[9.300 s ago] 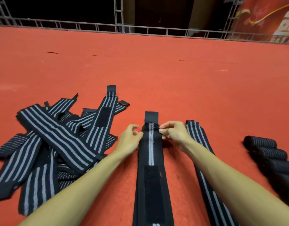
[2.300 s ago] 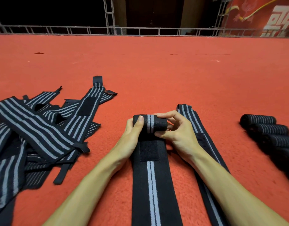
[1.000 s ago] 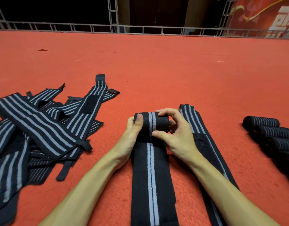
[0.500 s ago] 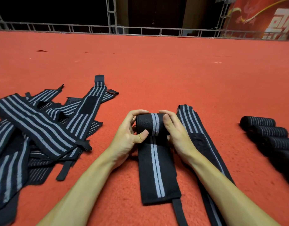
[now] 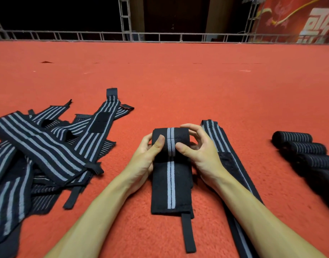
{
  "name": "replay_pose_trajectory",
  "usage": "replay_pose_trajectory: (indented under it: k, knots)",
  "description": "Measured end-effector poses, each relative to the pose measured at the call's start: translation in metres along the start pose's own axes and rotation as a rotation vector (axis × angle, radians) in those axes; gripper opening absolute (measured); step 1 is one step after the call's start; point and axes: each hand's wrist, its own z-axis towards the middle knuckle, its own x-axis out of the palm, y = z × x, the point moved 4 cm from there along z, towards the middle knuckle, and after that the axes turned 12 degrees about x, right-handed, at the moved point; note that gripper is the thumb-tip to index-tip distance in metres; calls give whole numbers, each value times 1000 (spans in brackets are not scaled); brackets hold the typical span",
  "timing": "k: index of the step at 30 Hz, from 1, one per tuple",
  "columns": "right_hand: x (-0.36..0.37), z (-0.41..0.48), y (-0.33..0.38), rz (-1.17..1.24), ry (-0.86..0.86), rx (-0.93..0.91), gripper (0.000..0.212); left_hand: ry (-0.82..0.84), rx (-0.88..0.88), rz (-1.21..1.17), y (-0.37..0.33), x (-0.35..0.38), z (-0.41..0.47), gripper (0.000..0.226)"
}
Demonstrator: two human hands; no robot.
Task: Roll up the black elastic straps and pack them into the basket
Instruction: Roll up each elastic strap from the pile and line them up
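The red carpet [image 5: 178, 81] carries everything. On my left lies the loose pile [image 5: 48, 146] of unrolled striped straps, tangled and overlapping. A flat strap [image 5: 232, 170] runs along just beside my right forearm, and further right the finished rolls [image 5: 299, 148] sit side by side. I see no basket from here.

The strap [image 5: 171, 183] I am working on lies straight in front of me, its far end wound into a fat roll [image 5: 171, 135] and a short flat length left on the carpet. My left hand [image 5: 145, 161] grips the roll's left end with the thumb pressed on top. My right hand [image 5: 200, 155] pinches the right end, thumb on the front and fingers curled over the far side.

To finish this well, I judge that both thumbs should press evenly so the grey centre stripe stacks on itself and the roll does not cone out sideways. I should pull each turn snug against the stretch, then bring the narrow tail [image 5: 187, 233] round last, so it closes the roll rather than dangling.
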Motion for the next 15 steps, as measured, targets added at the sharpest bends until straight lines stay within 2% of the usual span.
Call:
replay_pose_trajectory:
  k: [3, 5, 8, 11, 15]
  knots:
    - [0, -2, 1, -33, 49, -19, 51, 2, 0, 13, -2, 0, -1, 71]
    - [0, -2, 2, -15, 78, -13, 48, 0, 13, 25, -1, -1, 0, 73]
    - [0, -3, 1, 34, 96, -4, 54, 3, 33, 20, -2, -4, 1, 62]
    - [0, -3, 1, 39, 113, -21, 55, 27, 42, 17, -3, -6, 2, 61]
    - [0, -1, -1, 55, 148, 4, 30, 66, 57, -20, -6, -6, 1, 45]
